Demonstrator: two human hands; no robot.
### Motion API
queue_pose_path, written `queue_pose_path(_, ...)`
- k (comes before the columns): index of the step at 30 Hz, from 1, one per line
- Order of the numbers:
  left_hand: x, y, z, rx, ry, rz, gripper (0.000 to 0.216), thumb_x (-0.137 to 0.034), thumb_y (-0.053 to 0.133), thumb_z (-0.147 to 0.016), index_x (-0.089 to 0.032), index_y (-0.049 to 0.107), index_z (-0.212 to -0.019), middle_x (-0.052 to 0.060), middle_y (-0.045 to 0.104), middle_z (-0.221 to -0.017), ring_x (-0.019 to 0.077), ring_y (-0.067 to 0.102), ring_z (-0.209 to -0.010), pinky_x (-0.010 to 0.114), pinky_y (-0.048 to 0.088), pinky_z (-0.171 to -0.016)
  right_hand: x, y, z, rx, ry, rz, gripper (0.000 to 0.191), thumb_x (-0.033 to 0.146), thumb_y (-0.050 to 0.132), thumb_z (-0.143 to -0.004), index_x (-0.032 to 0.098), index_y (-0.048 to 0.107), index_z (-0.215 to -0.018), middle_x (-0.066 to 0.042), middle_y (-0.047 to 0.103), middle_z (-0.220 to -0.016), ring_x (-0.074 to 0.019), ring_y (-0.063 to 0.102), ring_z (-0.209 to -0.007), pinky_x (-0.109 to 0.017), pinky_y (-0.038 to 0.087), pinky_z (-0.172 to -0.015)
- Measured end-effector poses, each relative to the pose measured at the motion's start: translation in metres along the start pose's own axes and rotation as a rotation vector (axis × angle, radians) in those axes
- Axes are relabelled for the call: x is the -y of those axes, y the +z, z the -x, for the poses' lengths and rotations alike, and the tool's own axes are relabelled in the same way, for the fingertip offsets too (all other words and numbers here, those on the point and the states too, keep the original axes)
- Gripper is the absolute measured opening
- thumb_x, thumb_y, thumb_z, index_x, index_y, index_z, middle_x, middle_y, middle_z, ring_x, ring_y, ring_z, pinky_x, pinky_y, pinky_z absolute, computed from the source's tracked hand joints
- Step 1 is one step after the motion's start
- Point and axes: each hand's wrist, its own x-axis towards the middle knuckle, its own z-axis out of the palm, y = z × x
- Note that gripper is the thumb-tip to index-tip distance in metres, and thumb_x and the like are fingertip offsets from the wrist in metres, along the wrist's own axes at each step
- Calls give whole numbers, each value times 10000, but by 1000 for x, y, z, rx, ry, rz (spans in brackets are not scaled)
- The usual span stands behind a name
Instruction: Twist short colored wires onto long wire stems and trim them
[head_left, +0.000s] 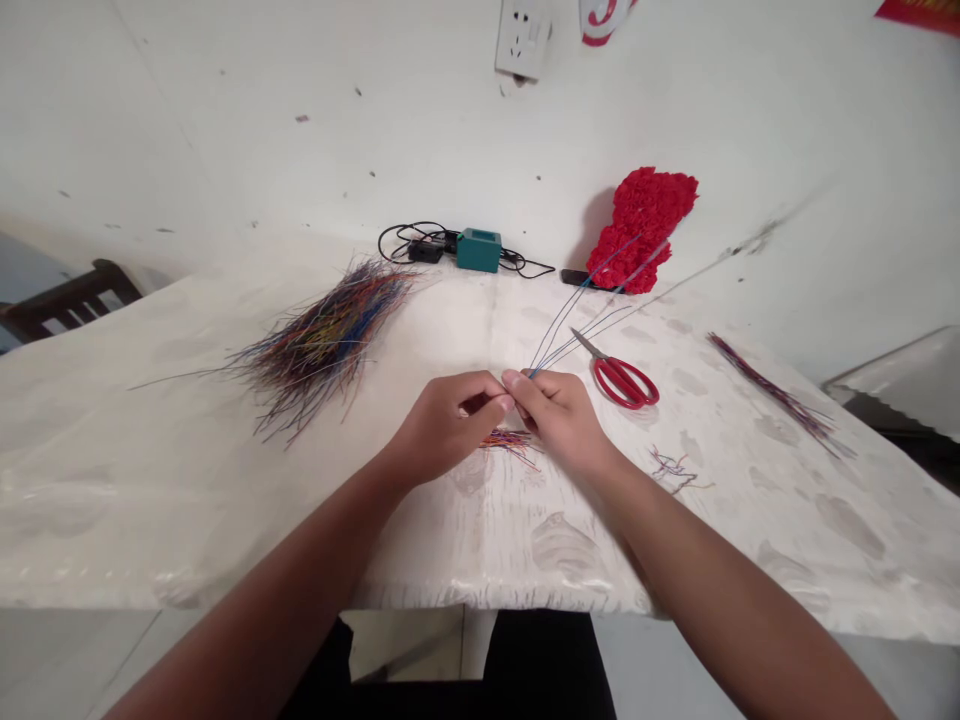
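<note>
Several thin blue wires [553, 325] fan out up and to the right from my right hand [559, 408], whose thumb and fingers are closed around them. My left hand [450, 420] meets it fingertip to fingertip in a closed pinch; whatever it grips is hidden between the fingers. Below the hands, partly covered by them, lies a small bunch of coloured wires [511, 440] on the table. Red-handled scissors [624, 382] rest just right of my right hand, blades pointing up and left. Short wire scraps [673, 468] are scattered near my right forearm.
A large loose pile of coloured wires [322, 345] lies at the left, a slimmer bundle [772, 390] at the right. Along the wall stand a teal box [478, 250] with black cables and a red ruffled object [645, 230] beside a dark flat item. A patterned white cloth [562, 545] covers the table.
</note>
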Motion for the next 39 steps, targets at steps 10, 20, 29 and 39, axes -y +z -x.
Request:
queue_pose_path(10, 5, 3, 0, -7, 135, -193, 146, -182, 527, -910, -174, 635, -813, -27, 605, -749, 92, 500, -655, 239, 403, -654, -5, -1, -4, -20, 86, 11, 530, 462, 569, -908, 197, 375, -493, 62, 317, -415, -76, 295, -431, -263, 202, -452)
queue_pose_path(20, -1, -3, 0, 78, -13, 49, 226, -211, 523, -900, -149, 552, -684, -50, 497, -619, 75, 432, -585, 218, 353, -569, -1, 0, -3, 41, 38, 12, 510, 486, 563, -910, 189, 430, -517, 58, 394, -444, -74, 335, -444, -254, 259, -466)
queue_pose_path(29, 4, -10, -1, 239, -102, 358, 255, -288, 541, -918, -139, 572, -712, -9, 555, -649, 87, 506, -583, 211, 394, -527, 2, -1, 0, 121, 4, -41, 529, 531, 535, -928, 181, 581, -534, 46, 406, -422, -92, 383, -458, -253, 321, -502)
queue_pose_path(39, 2, -8, 1, 210, -108, 266, 262, -263, 527, -915, -145, 556, -682, -27, 527, -595, 81, 476, -546, 207, 381, -508, -2, -2, 0, 127, -30, -31, 552, 503, 504, -953, 188, 451, -503, 57, 341, -445, -75, 300, -435, -251, 249, -456)
